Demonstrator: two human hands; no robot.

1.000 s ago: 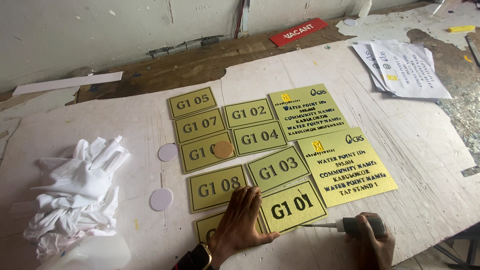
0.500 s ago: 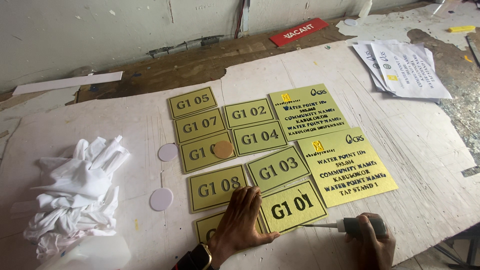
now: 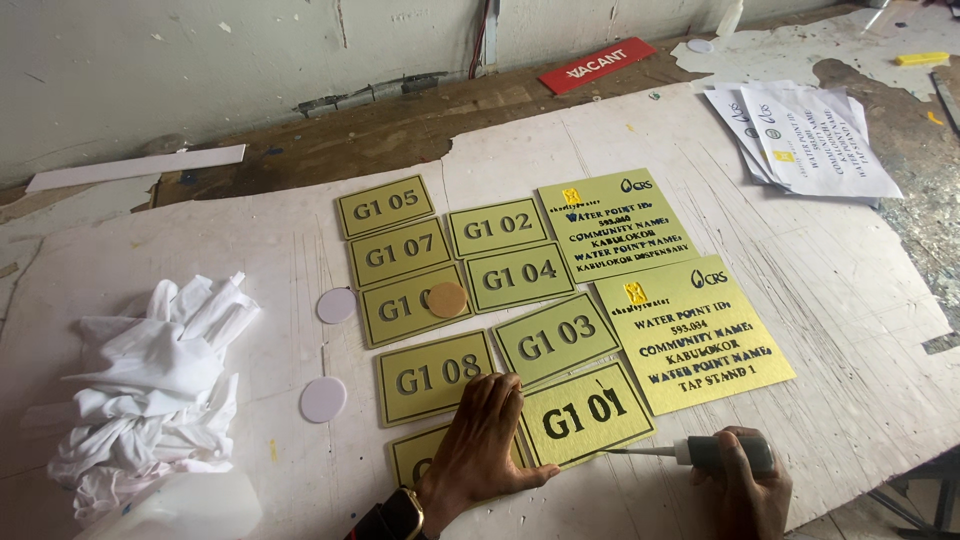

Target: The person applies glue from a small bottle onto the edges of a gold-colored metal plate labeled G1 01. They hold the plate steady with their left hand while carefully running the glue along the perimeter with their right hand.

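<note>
Several small gold rectangular plates with dark engraved characters lie in rows on a white board [image 3: 820, 300]. My left hand [image 3: 482, 440] presses flat on the near plates, covering most of the lowest one [image 3: 418, 455] and touching the left edge of a brighter gold plate [image 3: 588, 412]. My right hand [image 3: 738, 480] grips a grey-handled tool [image 3: 700, 453] whose thin metal tip touches that bright plate's lower right edge. Two larger gold plates [image 3: 690, 335] with blue and black text lie to the right.
A heap of white cloth [image 3: 150, 385] lies at the left. Two pale round discs [image 3: 323, 398] and a tan disc [image 3: 446, 299] sit among the plates. Printed papers [image 3: 810, 130] lie at the back right, a red sign [image 3: 595, 64] by the wall.
</note>
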